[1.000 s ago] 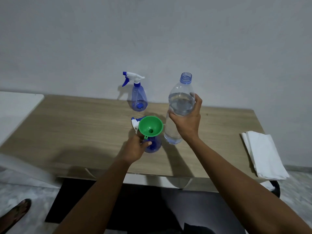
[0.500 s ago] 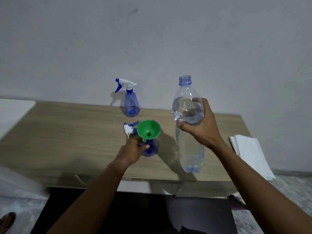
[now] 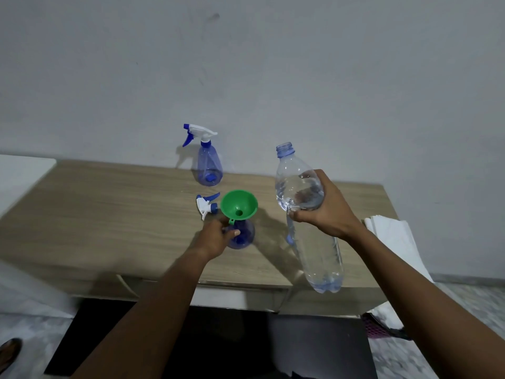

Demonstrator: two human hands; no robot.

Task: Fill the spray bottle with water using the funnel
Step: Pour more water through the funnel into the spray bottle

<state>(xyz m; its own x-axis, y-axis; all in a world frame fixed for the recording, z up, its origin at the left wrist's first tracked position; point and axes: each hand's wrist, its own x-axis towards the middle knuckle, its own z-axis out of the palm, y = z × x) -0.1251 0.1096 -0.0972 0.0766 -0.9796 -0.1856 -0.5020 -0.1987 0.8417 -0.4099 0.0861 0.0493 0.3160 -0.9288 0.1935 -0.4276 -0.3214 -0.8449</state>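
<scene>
The right hand [image 3: 325, 212] is clamped round the upper part of a clear plastic water bottle [image 3: 311, 222], lifted off the surface [image 3: 109, 214] and tilted a little, neck up and leaning left. Its cap is off; the neck ring is blue. Water shows in the shoulder under the fingers and down in the ribbed base, but the exact level cannot be told.

The left hand [image 3: 216, 236] is closed round the neck of a spray bottle [image 3: 243, 236], a small cone of clear blue plastic standing on the surface near its front edge. A green funnel [image 3: 239, 205], round and smooth with a small tab at its rim, sits in the bottle's mouth, its spout hole visible at the centre. Whether any water is in this bottle cannot be told.

Its trigger head [image 3: 207, 205], white with blue lever and collar, lies on its side just left of the funnel.

A second spray bottle [image 3: 209, 168], same shape and colour, stands upright by the wall [image 3: 273, 77] with its trigger head on; it looks empty.

Two spray bottles, one funnel, one water bottle. The surface is pale wood grain. A stack of white folded cloths [image 3: 393, 242] lies at its right end.
</scene>
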